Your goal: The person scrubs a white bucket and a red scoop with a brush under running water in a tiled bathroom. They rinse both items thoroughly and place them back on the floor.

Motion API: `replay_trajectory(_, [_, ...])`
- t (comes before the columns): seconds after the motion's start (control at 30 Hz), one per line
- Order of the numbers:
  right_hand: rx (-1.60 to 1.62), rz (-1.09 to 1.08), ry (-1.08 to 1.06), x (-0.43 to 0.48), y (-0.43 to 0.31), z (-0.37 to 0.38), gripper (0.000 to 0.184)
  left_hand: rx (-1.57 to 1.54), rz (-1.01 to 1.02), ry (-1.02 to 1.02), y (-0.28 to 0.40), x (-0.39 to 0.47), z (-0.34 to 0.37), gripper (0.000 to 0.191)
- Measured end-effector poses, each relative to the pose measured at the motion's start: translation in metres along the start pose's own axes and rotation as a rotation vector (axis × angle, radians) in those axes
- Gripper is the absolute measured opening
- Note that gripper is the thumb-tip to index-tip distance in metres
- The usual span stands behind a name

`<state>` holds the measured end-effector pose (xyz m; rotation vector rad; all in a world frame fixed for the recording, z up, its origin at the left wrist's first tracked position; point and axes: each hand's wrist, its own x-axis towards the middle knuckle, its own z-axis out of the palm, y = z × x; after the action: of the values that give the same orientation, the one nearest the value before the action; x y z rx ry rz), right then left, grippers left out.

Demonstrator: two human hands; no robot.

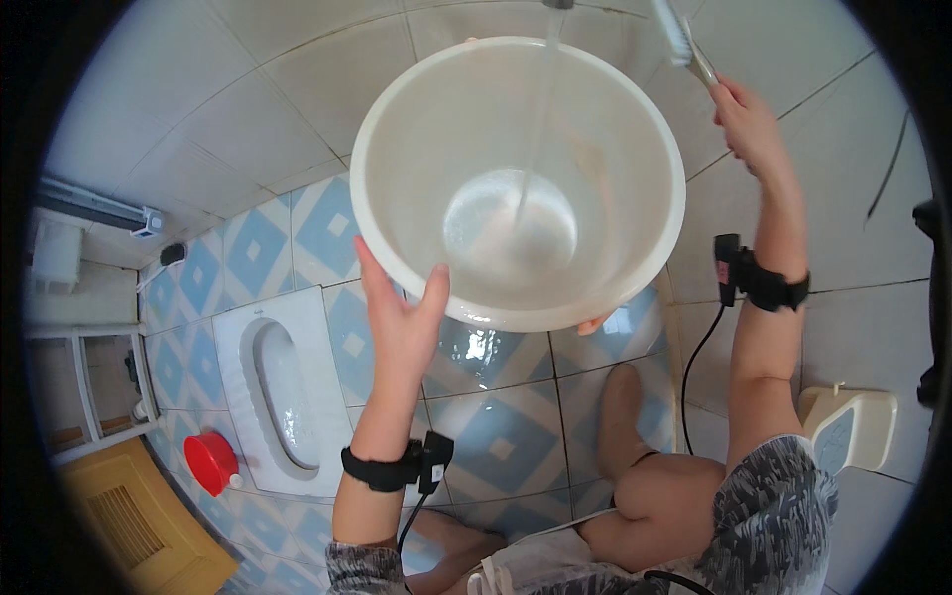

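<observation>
My left hand (401, 312) grips the near left rim of a large white plastic basin (416, 141), thumb at the rim and fingers around its outer side. A thin stream of water (537, 134) runs from a tap (558, 4) at the top edge down to the basin's bottom. My right hand (747, 126) is raised to the right of the basin, apart from it. It holds a scrubbing brush (695, 59) by the handle, with the pale bristles up towards the tiled wall. What supports the basin underneath is hidden.
A white squat toilet (230, 372) is set in the wet blue-and-white tiled floor (498, 439). Left of it stand a red plastic bucket (210, 462), a yellow louvred door (141, 520) and a white shelf rack (82, 379). A cream wall-mounted holder (870, 431) hangs at right.
</observation>
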<state>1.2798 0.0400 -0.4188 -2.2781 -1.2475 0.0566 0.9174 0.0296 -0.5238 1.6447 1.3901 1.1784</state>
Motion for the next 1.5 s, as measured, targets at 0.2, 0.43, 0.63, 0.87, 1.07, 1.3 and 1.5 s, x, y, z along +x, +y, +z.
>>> replay_trajectory(0.2, [-0.257, -0.104, -0.732, -0.049, -0.093, -0.042, 0.035, -0.228, -0.205, -0.021, -0.012, 0.062, 0.005, 0.067])
replay_trajectory(0.43, [-0.726, -1.067, -0.976, -0.058, -0.087, 0.171, 0.033, -0.404, -0.206, -0.141, -0.021, 0.089, 0.000, 0.067])
replay_trajectory(0.63, [-0.866, -0.846, -0.736, -0.034, -0.043, 0.227, 0.026, -0.584, -0.284, -0.058, -0.018, 0.089, 0.009, 0.064])
replay_trajectory(0.87, [-1.238, -0.643, -1.819, -0.053, -0.040, 0.202, 0.024, -0.714, -0.263, 0.051, -0.011, 0.085, 0.020, 0.059])
replay_trajectory(1.07, [-0.485, -0.729, -1.137, -0.042, -0.053, 0.266, 0.017, -0.588, -0.265, 0.035, -0.011, 0.083, 0.015, 0.058])
replay_trajectory(1.3, [-1.078, -0.222, -1.676, -0.027, -0.025, 0.199, 0.015, -0.740, -0.265, 0.056, -0.017, 0.082, 0.022, 0.056])
replay_trajectory(1.5, [0.023, 0.234, -1.634, -0.080, -0.151, 0.171, 0.008, -0.520, -0.198, 0.066, -0.017, 0.082, 0.020, 0.042])
